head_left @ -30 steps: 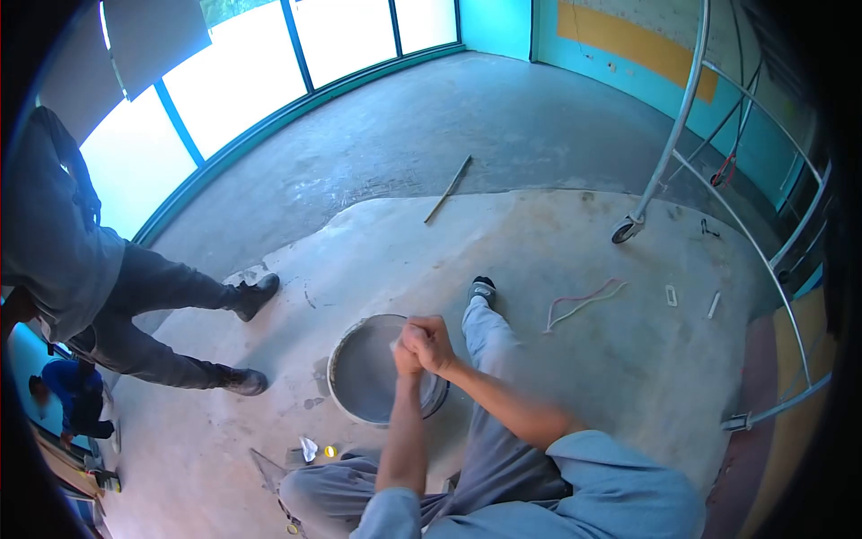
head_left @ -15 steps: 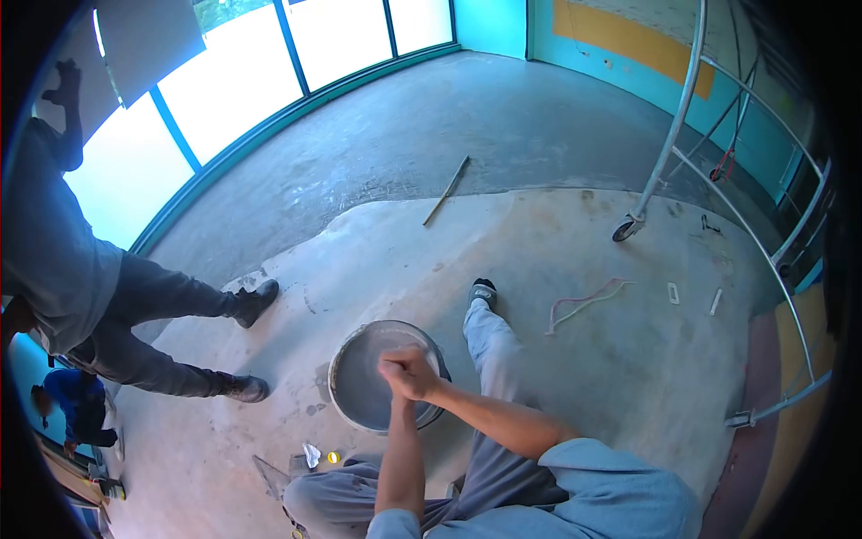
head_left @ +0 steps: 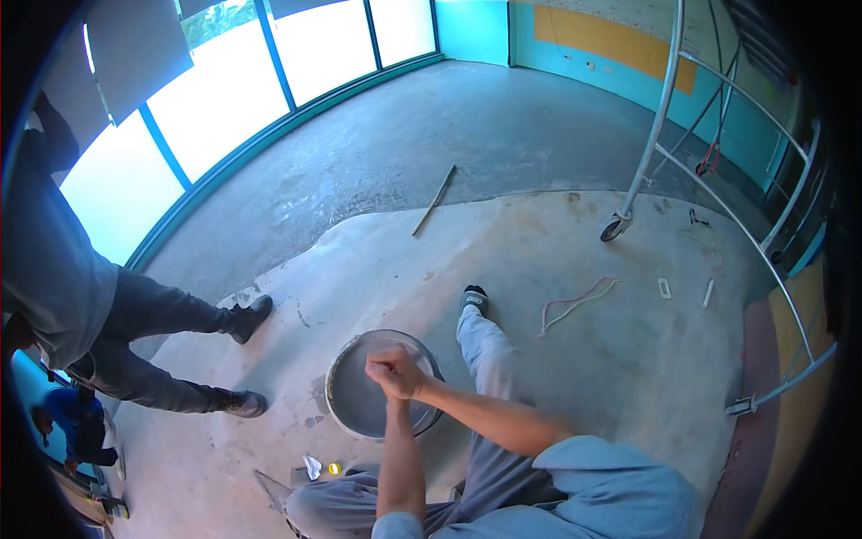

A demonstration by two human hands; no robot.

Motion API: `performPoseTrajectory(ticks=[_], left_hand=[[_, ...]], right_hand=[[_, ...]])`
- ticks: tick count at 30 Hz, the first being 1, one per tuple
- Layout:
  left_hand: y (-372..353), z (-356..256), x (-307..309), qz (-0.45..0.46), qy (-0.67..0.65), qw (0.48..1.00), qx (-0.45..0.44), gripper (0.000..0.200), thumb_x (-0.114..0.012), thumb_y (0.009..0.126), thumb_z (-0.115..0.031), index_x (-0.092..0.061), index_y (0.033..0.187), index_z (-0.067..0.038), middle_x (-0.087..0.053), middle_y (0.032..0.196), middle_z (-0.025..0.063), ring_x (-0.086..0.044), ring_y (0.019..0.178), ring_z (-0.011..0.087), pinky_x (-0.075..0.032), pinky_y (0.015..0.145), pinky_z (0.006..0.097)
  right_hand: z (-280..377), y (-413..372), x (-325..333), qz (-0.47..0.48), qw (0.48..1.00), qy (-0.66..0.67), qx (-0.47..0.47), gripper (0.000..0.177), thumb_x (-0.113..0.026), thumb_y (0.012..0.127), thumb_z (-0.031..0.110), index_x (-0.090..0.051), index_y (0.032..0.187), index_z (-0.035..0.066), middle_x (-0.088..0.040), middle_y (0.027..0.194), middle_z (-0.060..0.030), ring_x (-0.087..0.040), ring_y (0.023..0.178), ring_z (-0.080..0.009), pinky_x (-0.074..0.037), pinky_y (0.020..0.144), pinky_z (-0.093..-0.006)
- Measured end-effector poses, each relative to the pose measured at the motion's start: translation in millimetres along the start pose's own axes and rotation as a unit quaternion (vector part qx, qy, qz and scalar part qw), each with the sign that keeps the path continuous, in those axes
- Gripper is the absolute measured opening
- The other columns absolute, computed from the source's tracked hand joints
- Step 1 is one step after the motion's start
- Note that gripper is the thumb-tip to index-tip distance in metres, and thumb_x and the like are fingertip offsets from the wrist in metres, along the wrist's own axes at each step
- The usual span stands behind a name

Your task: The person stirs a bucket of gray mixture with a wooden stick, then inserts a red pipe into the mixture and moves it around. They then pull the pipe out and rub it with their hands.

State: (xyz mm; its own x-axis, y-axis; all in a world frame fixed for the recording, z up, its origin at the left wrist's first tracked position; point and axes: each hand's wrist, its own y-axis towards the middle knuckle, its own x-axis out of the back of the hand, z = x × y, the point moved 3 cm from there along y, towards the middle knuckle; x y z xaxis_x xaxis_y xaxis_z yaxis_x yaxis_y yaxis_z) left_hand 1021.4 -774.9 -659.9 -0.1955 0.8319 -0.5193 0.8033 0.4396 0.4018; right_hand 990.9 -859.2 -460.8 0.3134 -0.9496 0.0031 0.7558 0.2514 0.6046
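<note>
Above the tub (head_left: 329, 388), as the head camera sees it, the left hand (head_left: 398, 395) and right hand (head_left: 398, 370) are clasped together, fingers folded in; whether anything sits between the palms cannot be told. The tub stands on the floor (head_left: 628, 377) beyond the bent left knee (head_left: 328, 508) and just left of the outstretched right leg (head_left: 488, 346). Pale floor runs left to a person's boots (head_left: 244, 404) and forward to a ragged, curving edge where a darker grey layer (head_left: 386, 135) begins; a thin, straight stick (head_left: 435, 200) lies across that edge. To the right, a tubular metal scaffold (head_left: 672, 54) on casters stands well apart, a loose cord (head_left: 575, 299) nearer. Round-rimmed, the tub contains flat grey fill (head_left: 355, 400); near the knee lie a crumpled white scrap (head_left: 312, 467) and a small yellow disc (head_left: 335, 468)
</note>
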Motion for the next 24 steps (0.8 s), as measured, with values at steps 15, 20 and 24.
performPoseTrajectory(ticks=[15, 20, 24], left_hand=[[18.0, -62.0, -40.6, 0.114, 0.288, 0.949, -0.058, 0.019, -0.058, 0.086, -0.018, -0.066, 0.082, -0.001, -0.064, 0.07, 0.0134, -0.062, 0.064, 0.0254, -0.049, 0.057, 0.0356], [6.5, -47.0, -8.3, 0.107, 0.474, 0.871, 0.077, 0.019, -0.052, 0.082, -0.014, -0.063, 0.084, 0.001, -0.058, 0.071, 0.0268, -0.058, 0.072, 0.0458, -0.045, 0.061, 0.0457], [-11.8, -49.1, -16.9, 0.013, 0.49, 0.867, 0.084, 0.019, -0.051, 0.084, -0.013, -0.062, 0.087, 0.001, -0.061, 0.072, 0.0238, -0.062, 0.074, 0.0409, -0.045, 0.064, 0.0449]], right_hand=[[-5.1, 5.2, -14.0, -0.021, 0.996, 0.056, -0.069, 0.029, -0.053, 0.079, 0.015, -0.041, 0.056, 0.002, -0.039, 0.051, 0.0003, -0.037, 0.048, -0.0103, -0.03, 0.045, -0.0277], [-35.3, 21.0, 9.5, -0.083, 0.958, 0.196, -0.193, 0.034, -0.047, 0.085, 0.016, -0.037, 0.054, 0.007, -0.04, 0.051, 0.0008, -0.034, 0.045, -0.0069, -0.027, 0.041, -0.0252], [-26.3, 41.2, -4.6, -0.052, 0.947, 0.162, -0.271, 0.034, -0.046, 0.086, 0.016, -0.038, 0.054, 0.009, -0.04, 0.05, 0.0015, -0.034, 0.044, -0.0052, -0.025, 0.039, -0.0243]])
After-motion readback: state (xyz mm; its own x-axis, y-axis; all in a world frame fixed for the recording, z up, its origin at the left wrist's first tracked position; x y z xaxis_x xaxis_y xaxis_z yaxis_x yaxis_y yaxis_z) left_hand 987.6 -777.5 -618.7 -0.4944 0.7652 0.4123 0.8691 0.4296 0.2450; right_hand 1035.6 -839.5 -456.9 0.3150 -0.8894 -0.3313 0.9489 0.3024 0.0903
